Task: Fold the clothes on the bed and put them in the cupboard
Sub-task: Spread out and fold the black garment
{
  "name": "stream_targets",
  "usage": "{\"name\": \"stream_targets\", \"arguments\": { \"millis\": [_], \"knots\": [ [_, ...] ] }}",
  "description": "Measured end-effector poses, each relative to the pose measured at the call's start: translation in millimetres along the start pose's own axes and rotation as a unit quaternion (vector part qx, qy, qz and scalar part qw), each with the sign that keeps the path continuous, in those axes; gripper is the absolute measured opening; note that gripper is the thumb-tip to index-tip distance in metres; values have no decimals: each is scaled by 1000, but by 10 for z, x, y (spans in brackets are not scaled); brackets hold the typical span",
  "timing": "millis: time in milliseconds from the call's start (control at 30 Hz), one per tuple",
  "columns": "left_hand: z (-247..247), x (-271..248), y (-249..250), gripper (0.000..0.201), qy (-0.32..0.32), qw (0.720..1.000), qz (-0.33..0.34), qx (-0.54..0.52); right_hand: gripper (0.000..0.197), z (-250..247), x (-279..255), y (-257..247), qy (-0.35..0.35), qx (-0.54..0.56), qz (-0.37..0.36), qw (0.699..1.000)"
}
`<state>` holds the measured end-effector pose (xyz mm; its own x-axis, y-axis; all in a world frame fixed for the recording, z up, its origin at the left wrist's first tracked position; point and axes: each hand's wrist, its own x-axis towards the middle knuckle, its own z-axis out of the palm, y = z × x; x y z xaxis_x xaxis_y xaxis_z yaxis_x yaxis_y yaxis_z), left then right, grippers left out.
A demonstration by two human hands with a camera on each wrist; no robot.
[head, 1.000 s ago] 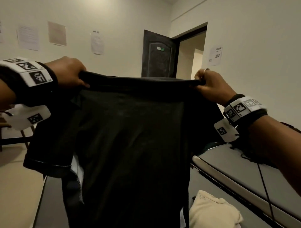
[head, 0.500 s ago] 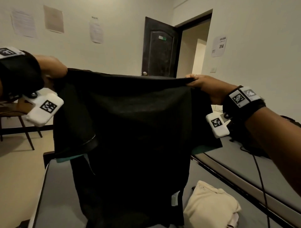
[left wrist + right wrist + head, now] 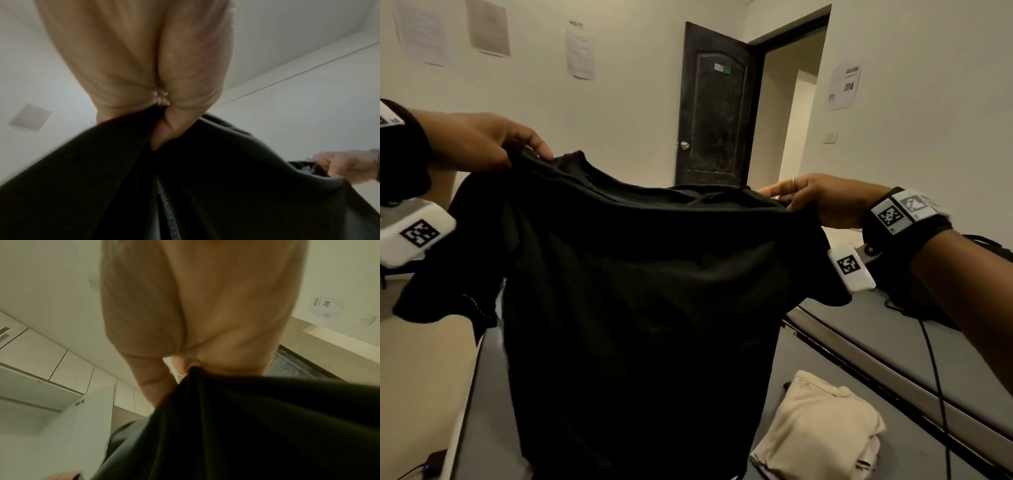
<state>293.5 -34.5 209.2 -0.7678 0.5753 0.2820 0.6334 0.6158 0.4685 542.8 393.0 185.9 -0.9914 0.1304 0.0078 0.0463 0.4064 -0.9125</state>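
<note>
Hanging from both hands above the bed (image 3: 859, 346), the black T-shirt (image 3: 640, 308) now shows its neckline, which dips between the two shoulders; half a second ago its top edge ran as one nearly straight line. The left hand (image 3: 479, 144) sits higher than the right hand (image 3: 822, 198), with its fingers (image 3: 534, 145) curled over the left shoulder seam and pinching the cloth; earlier this hand was mostly hidden behind its black wrist strap. The right hand pinches the other shoulder, its fingers (image 3: 777, 188) stretched along the seam with a ring showing. Both sleeves droop outward, and the left one hangs lower than before. On the grey bed beside the shirt's lower right lies a folded cream garment (image 3: 822, 431), in the same place as earlier. Behind, a dark door (image 3: 717, 106) stands open.
</note>
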Motion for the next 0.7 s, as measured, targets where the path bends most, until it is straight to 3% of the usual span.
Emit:
{"name": "stream_targets", "arguments": {
  "millis": [100,167,233,367,467,567,700],
  "knots": [
    [-11,16,-91,47,10,997,-4,72,28,60,-41,37,-36,-170,-4,985],
    [-3,22,-99,42,37,995,-19,93,17,96,-45,47,-6,-264,-28,964],
    [8,53,-87,37,74,990,-30,118,18,123,-23,54,55,-284,-67,955],
    [24,81,-65,33,60,988,-87,111,30,133,29,33,139,-257,-123,948],
    [11,58,-41,41,12,994,-107,-6,35,75,85,57,187,-213,-147,948],
    [-74,-62,15,31,-64,988,-87,-112,39,7,106,53,223,-83,-139,961],
    [-45,-177,147,26,-57,991,-31,-113,35,-87,169,29,247,28,-115,962]
  ]
}}
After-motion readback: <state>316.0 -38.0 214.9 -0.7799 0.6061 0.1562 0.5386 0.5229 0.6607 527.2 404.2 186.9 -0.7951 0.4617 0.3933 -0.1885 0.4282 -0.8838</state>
